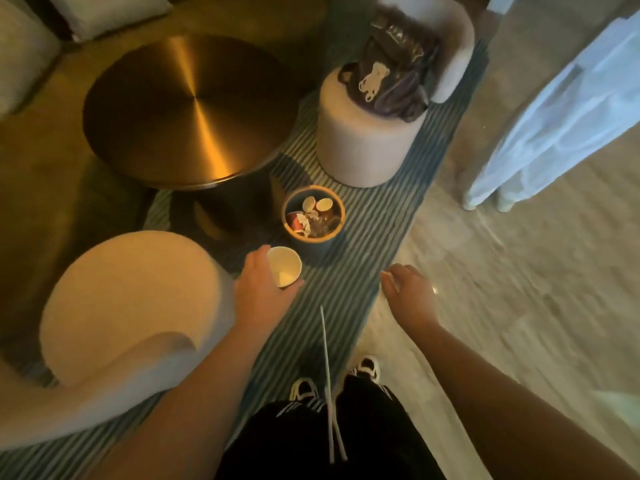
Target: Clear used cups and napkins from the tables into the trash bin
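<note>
My left hand (261, 287) grips a white paper cup (284, 267), empty and mouth up, just in front of the trash bin. The small round trash bin (341, 209) has an orange rim and stands on the striped rug; several cups and crumpled scraps lie inside it. My right hand (408, 289) hangs to the right of the bin over the rug's edge, fingers curled around something small and pale that I cannot make out.
A round brass table (188, 109) stands at the upper left. A pale curved chair (124, 306) is at my left and a round stool (363, 147) with a dark bag (394, 67) sits behind the bin. White curtain (561, 116) at right.
</note>
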The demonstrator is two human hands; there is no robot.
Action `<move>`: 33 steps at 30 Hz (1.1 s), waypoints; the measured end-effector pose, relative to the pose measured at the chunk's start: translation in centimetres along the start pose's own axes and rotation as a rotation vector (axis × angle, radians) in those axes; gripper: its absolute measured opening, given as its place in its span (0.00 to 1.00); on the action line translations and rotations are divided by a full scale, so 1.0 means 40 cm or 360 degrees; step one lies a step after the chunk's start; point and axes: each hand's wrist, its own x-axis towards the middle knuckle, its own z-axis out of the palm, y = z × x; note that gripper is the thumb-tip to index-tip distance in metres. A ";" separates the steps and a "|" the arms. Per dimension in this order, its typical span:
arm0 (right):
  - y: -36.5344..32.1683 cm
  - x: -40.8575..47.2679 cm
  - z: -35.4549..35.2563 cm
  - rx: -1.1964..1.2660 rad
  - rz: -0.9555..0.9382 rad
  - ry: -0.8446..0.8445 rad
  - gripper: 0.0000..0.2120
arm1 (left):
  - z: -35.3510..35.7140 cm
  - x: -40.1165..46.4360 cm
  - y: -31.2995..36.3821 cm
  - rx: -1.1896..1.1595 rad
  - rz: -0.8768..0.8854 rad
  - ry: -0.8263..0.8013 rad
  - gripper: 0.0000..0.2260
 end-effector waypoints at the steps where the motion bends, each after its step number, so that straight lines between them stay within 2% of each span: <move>1: -0.004 0.050 -0.004 -0.0007 -0.0010 -0.0016 0.10 | 0.011 0.035 0.010 -0.0010 -0.0035 0.0000 0.37; 7: -0.012 0.383 -0.011 -0.0043 -0.0111 -0.0223 0.12 | 0.108 0.232 0.066 -0.0021 -0.0323 0.0071 0.37; 13: -0.029 0.756 0.003 -0.0190 -0.0431 -0.0577 0.12 | 0.233 0.425 0.132 -0.0017 -0.0737 0.0160 0.36; 17: -0.044 0.973 0.039 -0.0365 -0.0564 -0.0772 0.12 | 0.320 0.553 0.176 -0.0122 -0.0902 0.0283 0.34; 23: -0.063 1.164 0.162 -0.0344 -0.0562 -0.0890 0.13 | 0.435 0.749 0.172 -0.0292 -0.1249 0.0124 0.30; 26: -0.059 1.225 0.235 -0.0474 -0.0811 -0.0846 0.13 | 0.501 0.816 0.141 -0.0469 -0.1297 0.0161 0.29; 30: -0.055 1.280 0.322 -0.0501 -0.0660 -0.0859 0.15 | 0.577 0.845 0.091 -0.0613 -0.1264 0.0198 0.40; 33: -0.043 1.303 0.374 -0.0453 -0.0615 -0.0892 0.14 | 0.621 0.839 0.064 -0.0600 -0.1211 0.0141 0.39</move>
